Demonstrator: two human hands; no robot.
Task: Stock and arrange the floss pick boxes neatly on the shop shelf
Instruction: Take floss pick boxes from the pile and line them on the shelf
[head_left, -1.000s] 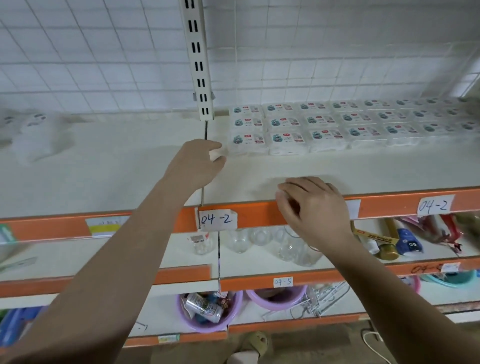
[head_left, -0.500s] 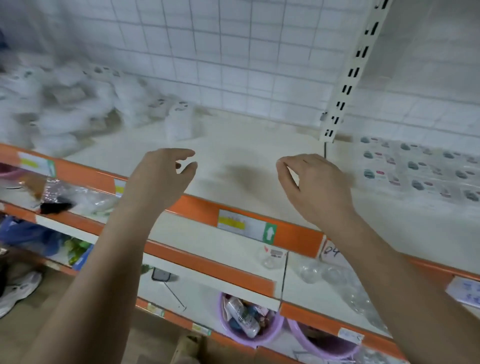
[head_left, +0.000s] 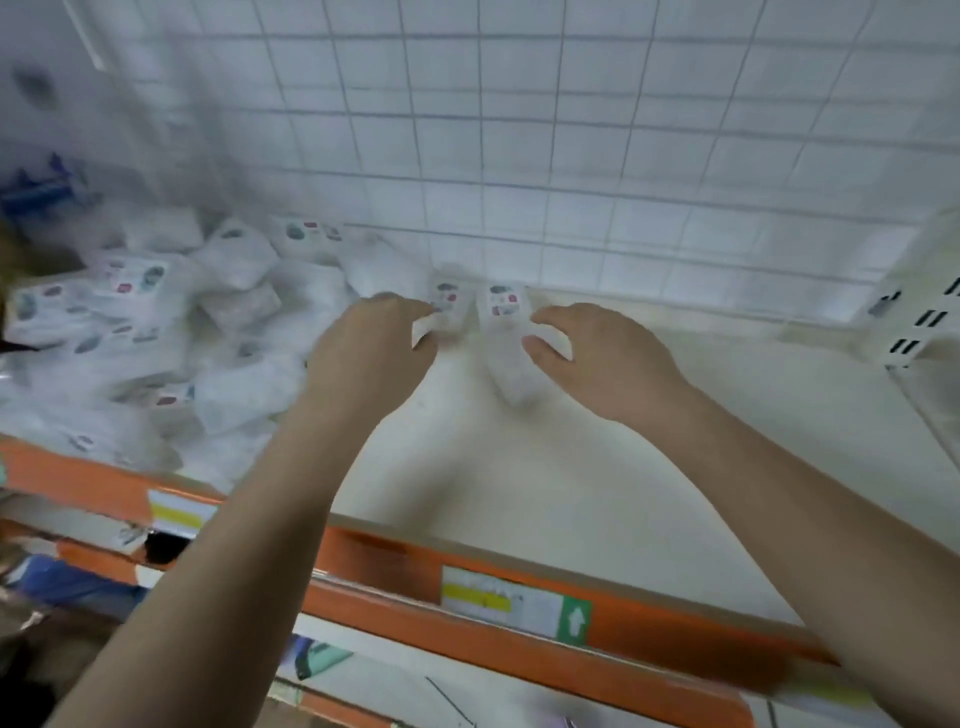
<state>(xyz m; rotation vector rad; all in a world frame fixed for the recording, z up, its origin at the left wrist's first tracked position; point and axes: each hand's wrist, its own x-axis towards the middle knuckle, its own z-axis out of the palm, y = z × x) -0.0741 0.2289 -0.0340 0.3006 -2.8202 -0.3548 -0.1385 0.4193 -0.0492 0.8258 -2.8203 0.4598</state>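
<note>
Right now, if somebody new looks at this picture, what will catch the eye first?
First, the two bare hands reaching in at centre: the left hand and right hand each close on a floss pick box, one beside the other. Next, the jumbled heap of boxes on the shelf's left, then the orange shelf edge in front.

We are in a shop: orange-edged shelves with a price label, a wire-grid backing and heaped packaged floss pick boxes.
</note>
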